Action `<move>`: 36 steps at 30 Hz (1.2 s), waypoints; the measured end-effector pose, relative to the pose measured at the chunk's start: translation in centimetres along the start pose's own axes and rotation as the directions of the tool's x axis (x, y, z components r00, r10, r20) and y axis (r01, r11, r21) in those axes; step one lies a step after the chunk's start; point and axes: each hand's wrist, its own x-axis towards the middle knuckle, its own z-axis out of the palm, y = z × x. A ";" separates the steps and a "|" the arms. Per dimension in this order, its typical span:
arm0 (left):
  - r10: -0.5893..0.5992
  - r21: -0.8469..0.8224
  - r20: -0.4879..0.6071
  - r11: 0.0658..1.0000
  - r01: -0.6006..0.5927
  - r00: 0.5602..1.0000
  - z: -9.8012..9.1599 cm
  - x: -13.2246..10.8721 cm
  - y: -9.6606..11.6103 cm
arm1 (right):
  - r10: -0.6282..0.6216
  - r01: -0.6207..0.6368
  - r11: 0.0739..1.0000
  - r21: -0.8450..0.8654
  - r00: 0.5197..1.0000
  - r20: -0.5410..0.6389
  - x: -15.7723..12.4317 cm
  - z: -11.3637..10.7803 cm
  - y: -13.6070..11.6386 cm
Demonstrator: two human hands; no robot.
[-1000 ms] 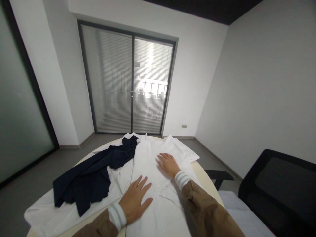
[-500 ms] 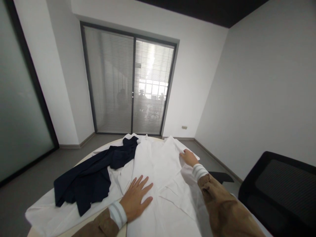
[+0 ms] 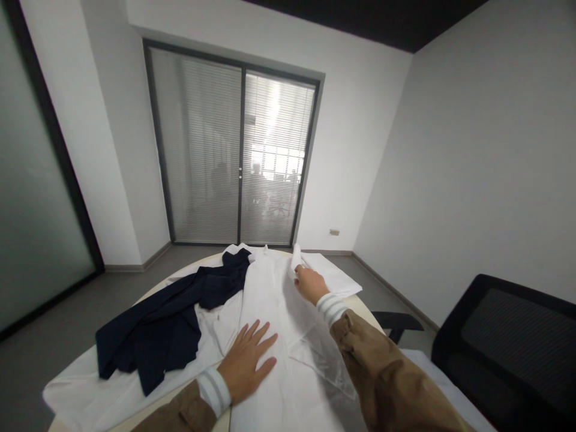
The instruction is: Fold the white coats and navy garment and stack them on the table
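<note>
A white garment [image 3: 264,294], perhaps a shirt or coat, is spread over the round table. My left hand [image 3: 246,363] lies flat on it near the front, fingers spread. My right hand [image 3: 310,284] pinches the garment's right edge and holds it lifted, folded partly over toward the middle. Below my right forearm the cloth hangs in loose creases. Left of the white garment lies a crumpled dark navy garment [image 3: 168,312], on top of more white cloth [image 3: 74,387].
The pale table's rim [image 3: 366,315] shows at the right. A black mesh chair [image 3: 508,342] with an armrest [image 3: 398,322] stands close on that side. Beyond the table are a glass door with blinds [image 3: 202,156] and white walls.
My right hand has moved left, drawing the garment's right edge up and inward; white cloth and table rim now show at the right. My left hand has stayed in place.
</note>
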 end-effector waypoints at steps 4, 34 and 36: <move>0.005 -0.007 -0.005 1.000 -0.005 1.000 0.2 0.0 -0.1 | -0.090 0.089 0.996 0.021 0.994 0.068 -0.7 1.3 -1.9; 0.015 0.005 0.143 1.000 -0.016 0.990 -1.1 0.2 -0.4 | -0.265 0.100 0.951 0.292 0.748 0.608 -3.1 2.6 0.0; 0.034 -0.007 0.147 0.999 -0.033 0.988 -1.4 0.0 -0.9 | -0.276 0.097 0.943 0.320 0.765 0.582 -3.5 3.1 -0.4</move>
